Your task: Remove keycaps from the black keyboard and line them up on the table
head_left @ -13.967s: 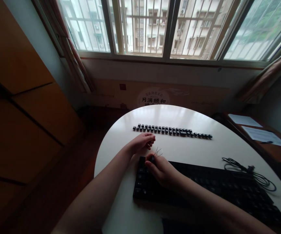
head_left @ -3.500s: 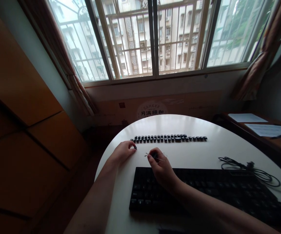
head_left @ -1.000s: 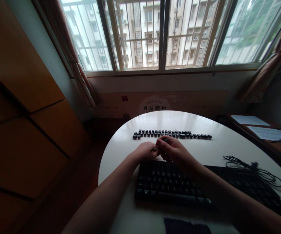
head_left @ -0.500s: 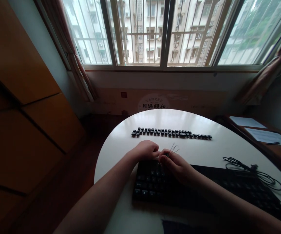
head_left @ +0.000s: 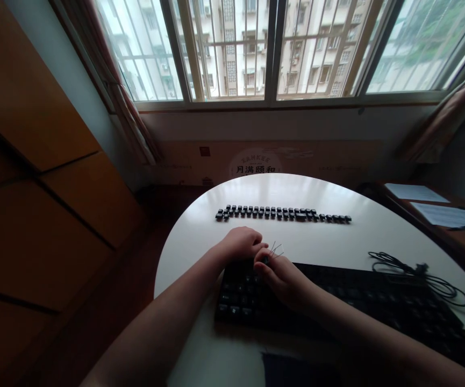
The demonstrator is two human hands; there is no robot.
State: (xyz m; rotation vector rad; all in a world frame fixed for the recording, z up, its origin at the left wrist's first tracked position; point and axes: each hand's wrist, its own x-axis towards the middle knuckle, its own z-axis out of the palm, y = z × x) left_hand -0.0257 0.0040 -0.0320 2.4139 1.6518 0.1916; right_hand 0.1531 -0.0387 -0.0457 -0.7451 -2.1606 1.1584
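Note:
A black keyboard point(head_left: 337, 306) lies on the round white table point(head_left: 337, 242) in front of me. My right hand point(head_left: 283, 277) is over the keyboard's top left corner, its fingers pinched on a thin wire keycap puller point(head_left: 274, 251) whose loops stick up behind the fingertips. My left hand point(head_left: 240, 244) is curled beside it at the keyboard's back left edge, fingertips almost touching the right hand; whether it holds anything is hidden. A row of several loose black keycaps point(head_left: 283, 213) lies across the table beyond both hands.
The keyboard's black cable point(head_left: 417, 274) is coiled on the table at the right. A side desk with papers point(head_left: 445, 215) and a pen stands further right. Wooden cabinets point(head_left: 34, 188) fill the left. A barred window point(head_left: 268, 48) and a cardboard box lie behind the table.
My right hand came down and towards me from near the keycap row onto the keyboard's top left corner, still with the puller. The left hand stayed beside it.

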